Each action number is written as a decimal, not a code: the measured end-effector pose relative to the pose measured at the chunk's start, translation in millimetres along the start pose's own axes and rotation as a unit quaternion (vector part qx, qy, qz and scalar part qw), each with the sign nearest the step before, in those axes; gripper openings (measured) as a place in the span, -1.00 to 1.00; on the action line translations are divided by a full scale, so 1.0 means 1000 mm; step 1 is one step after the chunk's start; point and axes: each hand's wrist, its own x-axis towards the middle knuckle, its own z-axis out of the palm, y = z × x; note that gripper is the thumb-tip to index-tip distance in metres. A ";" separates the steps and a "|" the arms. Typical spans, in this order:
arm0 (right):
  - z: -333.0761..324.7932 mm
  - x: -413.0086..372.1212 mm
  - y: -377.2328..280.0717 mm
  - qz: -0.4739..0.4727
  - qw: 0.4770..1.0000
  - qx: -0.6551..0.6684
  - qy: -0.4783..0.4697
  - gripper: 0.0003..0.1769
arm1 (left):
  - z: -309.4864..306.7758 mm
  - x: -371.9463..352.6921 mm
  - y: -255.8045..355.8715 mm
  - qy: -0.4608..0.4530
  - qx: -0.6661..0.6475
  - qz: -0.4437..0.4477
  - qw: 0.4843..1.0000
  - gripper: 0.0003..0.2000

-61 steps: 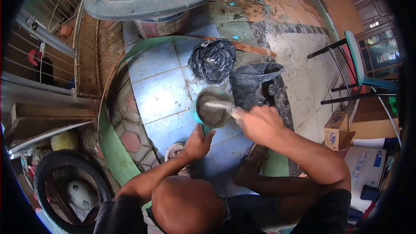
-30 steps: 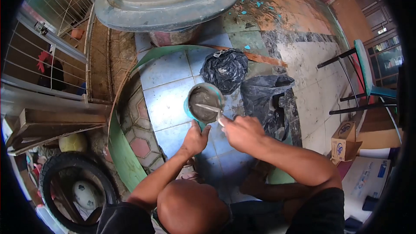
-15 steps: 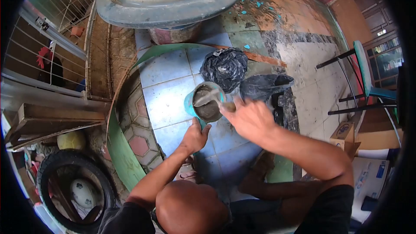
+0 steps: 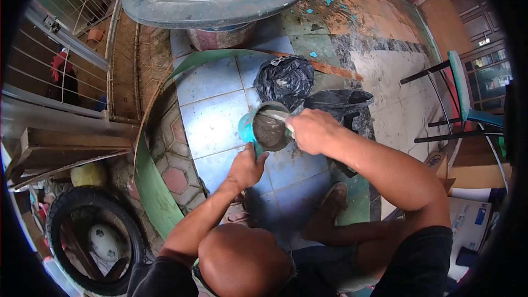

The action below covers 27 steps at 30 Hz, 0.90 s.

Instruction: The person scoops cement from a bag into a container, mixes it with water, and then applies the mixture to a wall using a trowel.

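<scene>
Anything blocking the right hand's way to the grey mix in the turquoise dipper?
Nothing visible does. The right hand holds a trowel that reaches over the grey mix; the left hand grips the turquoise dipper from the near side. The crumpled black plastic bag lies beyond it.

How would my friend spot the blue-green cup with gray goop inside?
Find the blue floor tiles, then the crumpled black plastic bag on them. Just below it in view, the turquoise dipper has its handle in the left hand. Unlike the bag, it's turquoise, with gray paste inside.
</scene>
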 end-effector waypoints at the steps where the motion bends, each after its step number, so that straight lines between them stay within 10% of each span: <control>1: -0.003 0.003 0.003 0.012 0.999 0.026 -0.014 -0.66 | 0.004 -0.001 -0.001 0.005 0.003 0.000 1.000 -0.47; 11: 0.003 0.030 0.068 0.125 0.857 0.382 -0.323 -0.59 | 0.010 -0.013 -0.019 -0.037 -0.011 0.012 0.999 -0.39; 27: 0.110 -0.034 0.036 0.142 0.427 0.842 -0.296 -0.61 | -0.020 -0.017 -0.028 -0.142 0.041 -0.004 0.989 -0.26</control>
